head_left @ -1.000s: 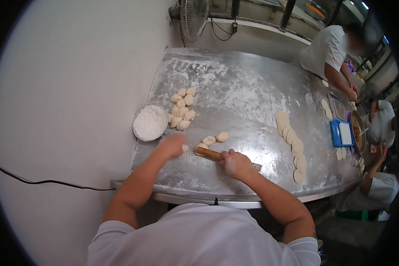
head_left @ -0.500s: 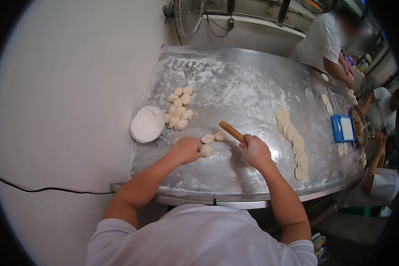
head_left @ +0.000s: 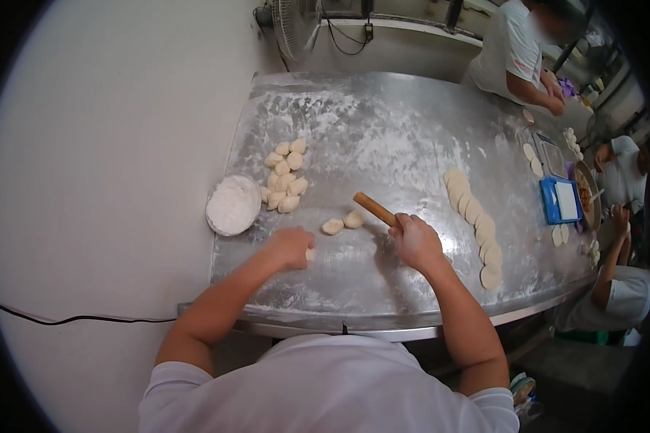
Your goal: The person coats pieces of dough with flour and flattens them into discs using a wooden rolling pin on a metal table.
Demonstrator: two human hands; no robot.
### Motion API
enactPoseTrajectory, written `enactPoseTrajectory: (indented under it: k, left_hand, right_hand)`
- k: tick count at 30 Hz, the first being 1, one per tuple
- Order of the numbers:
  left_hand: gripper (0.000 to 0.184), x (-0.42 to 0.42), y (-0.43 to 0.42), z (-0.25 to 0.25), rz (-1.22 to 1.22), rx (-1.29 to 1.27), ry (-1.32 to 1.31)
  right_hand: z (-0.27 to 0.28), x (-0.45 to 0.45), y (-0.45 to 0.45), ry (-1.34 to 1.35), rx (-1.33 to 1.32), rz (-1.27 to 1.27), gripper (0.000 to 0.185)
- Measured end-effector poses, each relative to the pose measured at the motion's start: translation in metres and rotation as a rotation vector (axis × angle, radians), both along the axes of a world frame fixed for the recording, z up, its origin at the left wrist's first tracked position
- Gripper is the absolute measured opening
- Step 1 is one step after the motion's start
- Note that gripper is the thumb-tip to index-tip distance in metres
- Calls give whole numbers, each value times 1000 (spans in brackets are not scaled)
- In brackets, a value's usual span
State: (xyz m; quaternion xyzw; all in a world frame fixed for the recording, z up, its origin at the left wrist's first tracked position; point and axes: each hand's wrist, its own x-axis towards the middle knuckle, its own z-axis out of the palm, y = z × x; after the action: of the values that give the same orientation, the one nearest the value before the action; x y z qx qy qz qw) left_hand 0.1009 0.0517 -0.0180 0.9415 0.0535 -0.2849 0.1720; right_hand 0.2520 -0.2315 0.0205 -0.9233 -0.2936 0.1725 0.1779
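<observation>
My right hand [head_left: 417, 242] is wrapped round one end of a wooden rolling pin [head_left: 373, 208], which points up and to the left above the table. Low over the metal surface, my left hand [head_left: 291, 247] is closed, and a piece of dough [head_left: 310, 255] peeks out at its right side, the rest hidden by the fingers. Between the hands lie two dough pieces, one flattened [head_left: 332, 227] and one rounder [head_left: 354, 219]. A cluster of dough pieces [head_left: 283, 182] sits beyond my left hand. Overlapping round wrappers [head_left: 473, 210] form a curved row to the right of the rolling pin.
A bowl of flour [head_left: 233, 206] stands at the table's left edge by the wall. The floured metal table [head_left: 390, 144] bears a blue scale [head_left: 560, 200] and a filling bowl [head_left: 588, 195] at right. Several co-workers [head_left: 509, 50] stand along the far and right sides.
My left hand has moved left and slightly toward me, taking the nearest dough piece from beside the other two. The rolling pin in my right hand has barely moved.
</observation>
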Motion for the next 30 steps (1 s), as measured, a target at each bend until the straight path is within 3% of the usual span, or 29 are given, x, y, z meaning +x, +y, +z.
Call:
enactPoseTrajectory:
  k: [2,5,8,11,14,17,20,23,25,27,29,30]
  left_hand:
    - [38,4,2,3,70,24,-85]
    - [37,18,-25,2,164,-194,-558]
    - [42,41,-21,-34,147,-148,-374]
    - [37,62,-5,-25,223,86,-322]
    - [43,74,-10,-18,-18,215,-546]
    - [41,76,-42,-37,-259,-33,-772]
    - [39,86,-52,-44,-160,-118,-350]
    - [38,79,-29,-31,271,-309,-389]
    - [28,66,-3,24,523,-353,-516]
    - [31,53,46,36,722,-365,-634]
    - [33,30,99,20,810,-186,-825]
    - [33,18,118,11,805,-90,-732]
  right_hand:
    - [6,4,3,28,-30,1,34]
    - [-2,6,5,25,-42,11,35]
    - [-4,5,4,30,-34,14,34]
    - [-1,8,1,15,-9,-4,34]
    - [9,11,1,32,14,-60,30]
    - [-1,18,-1,32,27,-77,29]
    - [-5,22,-5,28,82,-91,28]
    - [3,24,-6,41,76,-90,27]
    - [3,24,-7,43,97,-93,26]
    - [2,22,-5,47,104,-92,26]
    - [0,21,-3,45,95,-80,27]
    - [-2,20,-3,49,88,-66,28]
